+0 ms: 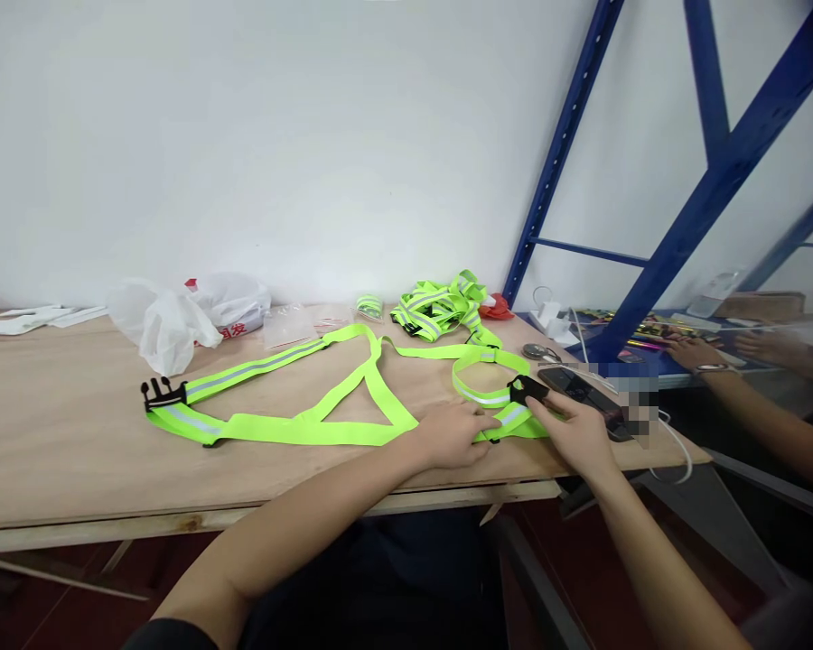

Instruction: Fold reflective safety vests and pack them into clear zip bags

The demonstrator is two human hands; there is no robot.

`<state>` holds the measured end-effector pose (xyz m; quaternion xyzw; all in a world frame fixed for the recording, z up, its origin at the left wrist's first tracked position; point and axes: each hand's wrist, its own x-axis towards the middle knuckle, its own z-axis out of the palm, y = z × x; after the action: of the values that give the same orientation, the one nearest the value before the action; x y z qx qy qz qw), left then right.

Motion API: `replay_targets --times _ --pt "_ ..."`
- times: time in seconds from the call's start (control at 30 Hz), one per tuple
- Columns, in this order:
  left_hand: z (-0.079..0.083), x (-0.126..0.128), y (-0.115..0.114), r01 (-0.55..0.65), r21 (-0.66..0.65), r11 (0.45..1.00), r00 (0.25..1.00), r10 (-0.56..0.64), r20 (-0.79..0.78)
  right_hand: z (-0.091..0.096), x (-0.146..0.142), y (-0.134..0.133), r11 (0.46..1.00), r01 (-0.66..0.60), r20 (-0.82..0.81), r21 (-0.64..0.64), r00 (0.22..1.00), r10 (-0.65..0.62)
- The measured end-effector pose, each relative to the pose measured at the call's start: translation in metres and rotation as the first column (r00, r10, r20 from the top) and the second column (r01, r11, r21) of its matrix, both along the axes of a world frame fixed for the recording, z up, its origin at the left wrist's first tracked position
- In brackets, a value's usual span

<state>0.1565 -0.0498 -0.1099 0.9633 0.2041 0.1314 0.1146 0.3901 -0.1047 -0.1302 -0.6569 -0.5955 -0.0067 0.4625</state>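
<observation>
A neon-green reflective harness point(264, 428) of webbing straps with grey stripes lies spread on the wooden table. At its left end is a black prong buckle point(163, 395), unfastened. My right hand point(578, 431) grips the black socket half of the buckle point(527, 390) at the right end, thumb and fingers closed on it. Just left of it, my left hand point(453, 435) is bent over the strap near that buckle, its fingers closed on the webbing. A loop of strap point(458, 375) stands up beside the right-hand buckle. The left fingertips are partly hidden.
Behind lie a heap of green straps point(437, 309), a small rolled one point(369, 305), white plastic bags point(166, 320) and clear pouches point(298, 325). A phone point(586, 397) and cable sit at right. A blue metal frame point(569, 135) rises there; another person's hand point(695, 354) is beyond.
</observation>
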Motion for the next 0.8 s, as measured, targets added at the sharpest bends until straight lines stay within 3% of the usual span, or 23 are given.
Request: replay_targets --times 0.07,0.17,0.23,0.33,0.47,0.6,0.8 --pt "0.001 0.000 0.003 -0.033 -0.136 0.990 0.995 0.046 0.093 0.001 -0.004 -0.002 0.997 -0.027 0.091 0.071 0.996 0.020" --pt "0.003 0.001 0.006 -0.047 -0.312 0.949 0.964 0.125 0.236 0.004 -0.012 -0.006 0.971 -0.194 0.259 0.142 0.954 0.152" --pt "0.004 0.003 0.006 -0.030 -0.317 0.948 0.952 0.124 0.281 0.006 -0.016 -0.008 0.955 -0.268 0.352 0.123 0.912 0.211" --pt "0.004 0.009 0.005 -0.037 -0.294 0.955 0.949 0.126 0.290 0.005 -0.017 -0.009 0.955 -0.285 0.417 0.084 0.880 0.226" --pt "0.001 0.015 0.006 -0.084 -0.326 0.941 0.935 0.188 0.301 0.000 -0.013 -0.012 0.938 -0.345 0.406 -0.008 0.857 0.319" --pt "-0.001 0.016 0.008 -0.073 -0.288 0.955 0.936 0.166 0.312 0.003 -0.005 -0.018 0.908 -0.392 0.299 -0.151 0.857 0.420" --pt "0.005 0.010 0.006 -0.055 -0.287 0.956 0.929 0.154 0.336 0.005 0.033 -0.020 0.941 -0.210 0.163 -0.265 0.952 0.258"
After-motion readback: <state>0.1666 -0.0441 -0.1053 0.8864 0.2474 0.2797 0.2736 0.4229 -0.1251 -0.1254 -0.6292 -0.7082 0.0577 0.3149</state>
